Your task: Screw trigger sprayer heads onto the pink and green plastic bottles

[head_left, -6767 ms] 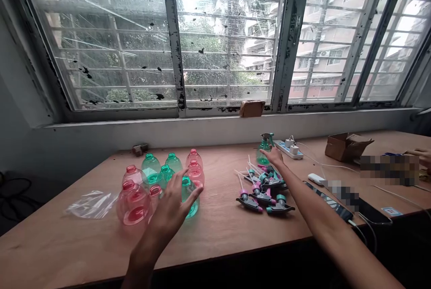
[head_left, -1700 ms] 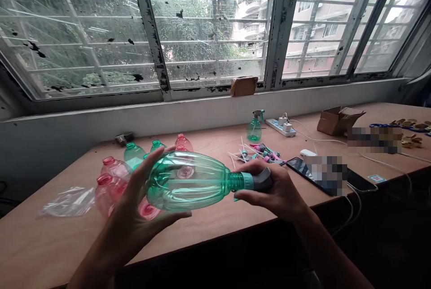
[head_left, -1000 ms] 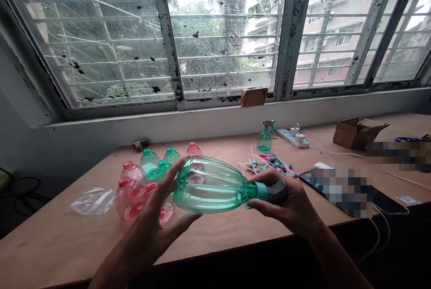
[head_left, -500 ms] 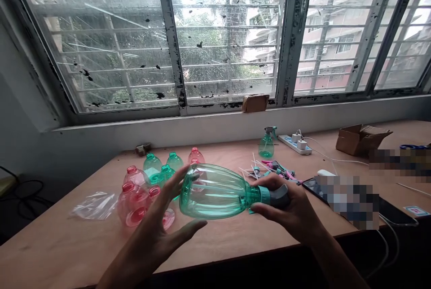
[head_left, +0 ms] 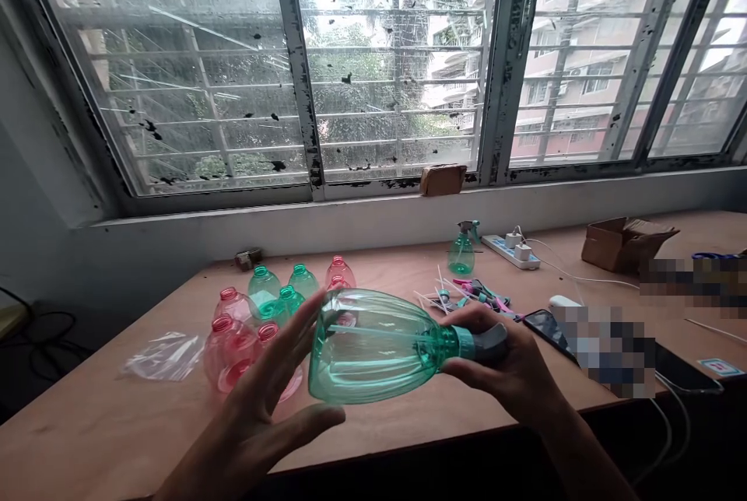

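A clear green spray bottle (head_left: 373, 353) lies sideways in the air above the table, its base toward the left. My right hand (head_left: 507, 361) is closed around the neck end, thumb and fingers at the teal collar (head_left: 465, 344) of the dark grey spray head (head_left: 491, 342). My left hand (head_left: 262, 400) is spread beside the base, fingers at its upper edge and thumb stretched out just below. Whether those fingertips touch the plastic I cannot tell.
Several red bottles (head_left: 230, 353) and green bottles (head_left: 264, 287) without tops stand behind my left hand, near a plastic bag (head_left: 166, 355). Loose spray heads (head_left: 478, 295) lie behind the bottle. Farther back are an assembled green sprayer (head_left: 461, 256), a power strip (head_left: 510, 251) and a cardboard box (head_left: 624, 244).
The bottle's body has swung slightly lower and nearer to me, and its neck has shifted a little right with my right hand. My left hand has moved slightly left and down.
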A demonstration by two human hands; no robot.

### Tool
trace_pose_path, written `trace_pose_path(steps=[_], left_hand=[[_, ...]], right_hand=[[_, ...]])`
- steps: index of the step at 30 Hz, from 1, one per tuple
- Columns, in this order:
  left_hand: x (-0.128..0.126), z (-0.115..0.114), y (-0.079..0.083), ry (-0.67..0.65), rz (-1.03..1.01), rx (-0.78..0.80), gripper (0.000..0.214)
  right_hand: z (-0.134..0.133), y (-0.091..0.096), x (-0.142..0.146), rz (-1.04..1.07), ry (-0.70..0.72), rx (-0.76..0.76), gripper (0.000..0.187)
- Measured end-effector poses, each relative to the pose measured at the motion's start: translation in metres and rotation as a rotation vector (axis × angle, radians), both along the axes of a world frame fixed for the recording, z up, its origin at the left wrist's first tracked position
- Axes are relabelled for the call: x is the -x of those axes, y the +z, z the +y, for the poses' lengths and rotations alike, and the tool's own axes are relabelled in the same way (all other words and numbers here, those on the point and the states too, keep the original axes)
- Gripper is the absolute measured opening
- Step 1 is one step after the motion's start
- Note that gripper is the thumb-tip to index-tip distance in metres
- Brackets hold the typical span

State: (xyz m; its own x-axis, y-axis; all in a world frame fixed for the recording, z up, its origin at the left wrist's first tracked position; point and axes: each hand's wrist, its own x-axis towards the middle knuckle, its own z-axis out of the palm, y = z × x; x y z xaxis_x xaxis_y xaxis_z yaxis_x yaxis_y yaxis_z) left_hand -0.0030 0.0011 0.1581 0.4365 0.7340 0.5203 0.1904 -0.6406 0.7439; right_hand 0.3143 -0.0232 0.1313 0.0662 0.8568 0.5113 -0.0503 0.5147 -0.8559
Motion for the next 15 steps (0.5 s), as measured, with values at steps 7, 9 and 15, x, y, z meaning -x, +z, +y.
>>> trace_pose_path(steps=[7, 9, 15], left_hand=[[0.0052, 0.0045, -0.0031, 0.076, 0.01, 0.038, 0.087], [0.0013, 0.0042, -0.0003, 0.1, 0.058, 0.066, 0.076], [0.0007, 0.0028, 0.0038, 0.041, 0.174, -0.021, 0.085]], right_hand=[[0.0003, -0.0018, 0.0017, -0.029, -0.03, -0.048, 0.029], [0.0001, -0.0035, 0.0006, -0.055, -0.047, -0.079, 0.03], [-0.0009, -0.0059, -0.0046, -0.032, -0.004, -0.076, 0.03]])
